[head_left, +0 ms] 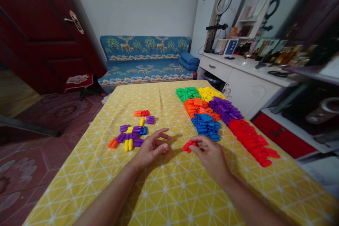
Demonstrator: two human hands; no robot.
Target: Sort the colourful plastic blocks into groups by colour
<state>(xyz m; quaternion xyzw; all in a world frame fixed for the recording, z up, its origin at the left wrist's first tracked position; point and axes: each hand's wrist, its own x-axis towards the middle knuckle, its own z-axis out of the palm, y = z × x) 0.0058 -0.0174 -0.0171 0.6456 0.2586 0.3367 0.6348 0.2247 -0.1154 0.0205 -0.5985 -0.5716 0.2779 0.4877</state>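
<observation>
Right grip point(210, 153): nearly closed, fingertips pinching red plastic piece point(189, 146). Left grip point(153, 147): half open, nothing in it, over yellow desk point(169, 190). Piece looks light, stiff, smooth, maybe slippery, hard to break; best taken by its sides. Blue pieces point(206, 126) just beyond right grip, purple piece point(138, 143) beside left.

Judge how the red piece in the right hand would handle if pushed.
The red piece is probably stiff: no bend shows in the right hand's pinch. Its smooth, shiny surface suggests light plastic that may slide, and its lobed outline might resist rolling.
</observation>
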